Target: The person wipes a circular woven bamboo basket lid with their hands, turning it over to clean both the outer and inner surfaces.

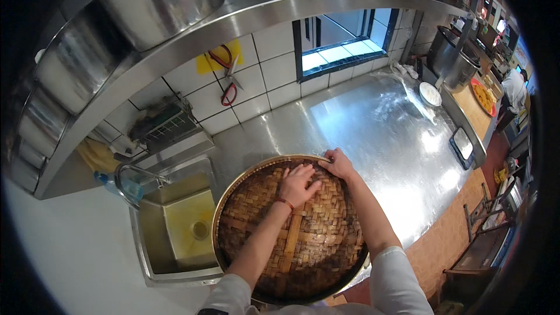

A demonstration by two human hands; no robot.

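Observation:
A large round woven bamboo steamer lid (326,223) lies directly before me, its dark basketwork crossed by flat bamboo strips and edged by a pale rim. My left hand (299,186), with a red band at the wrist, rests on the weave near the far side, fingers spread. At the far right of the rim, my right hand (337,164) grips the edge, its thumb on the inner side. What lies beneath the lid is hidden. The lid stands over the front of a stainless steel counter (280,127), close to the sink (153,245).
A curved faucet (131,175) and a blue-tinted bottle (127,187) stand by the sink. Red-handled scissors (229,81) hang on the tiles. Metal pots (162,4) line the overhead shelf. A white bowl (430,94) and a scale (462,144) sit right. Farther off is a person (514,89).

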